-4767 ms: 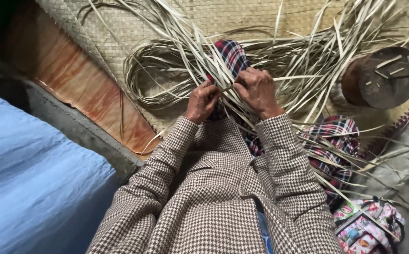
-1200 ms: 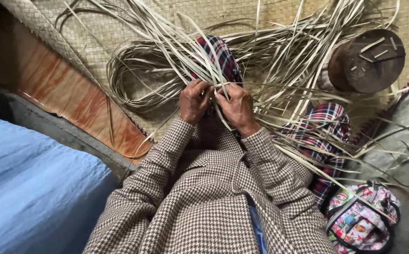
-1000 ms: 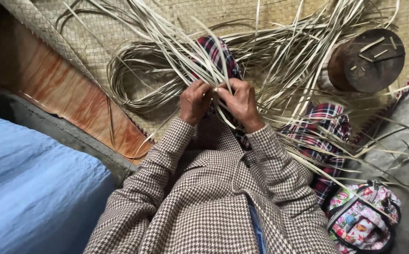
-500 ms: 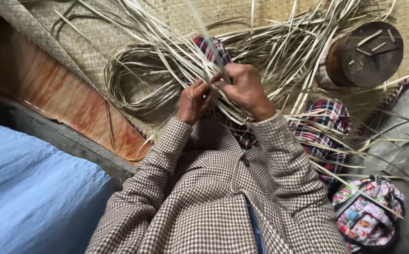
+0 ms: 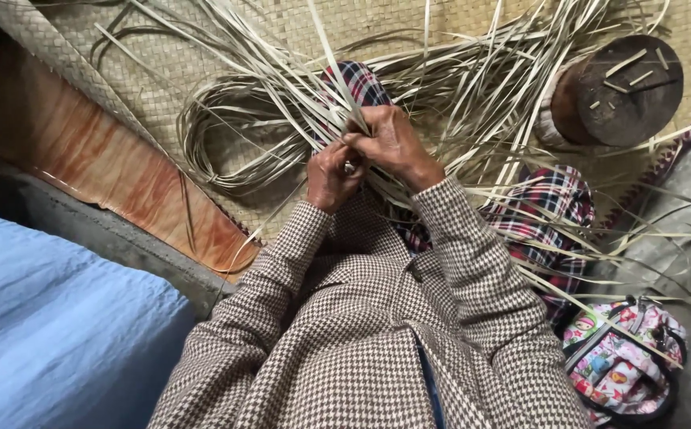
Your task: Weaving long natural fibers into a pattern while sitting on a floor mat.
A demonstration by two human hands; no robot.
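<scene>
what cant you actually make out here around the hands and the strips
- Head view: where the left hand and right hand grip the pale strips, the fingers cover the contact.
- What the strips form under the hands: hidden by hands and houndstooth sleeves.
- Small bits on the round wooden block: too small to tell.
- Patterned bag: crossed by strips; contents unseen.

Seen from above, a person in a brown houndstooth jacket sits on a woven mat (image 5: 202,48). The left hand (image 5: 331,176) and right hand (image 5: 393,143) touch each other, both pinching pale flat reed strips (image 5: 472,87) that fan outward across plaid-trousered knees. A round wooden block (image 5: 619,89) stands upper right; a floral bag (image 5: 623,365) lies lower right.
</scene>
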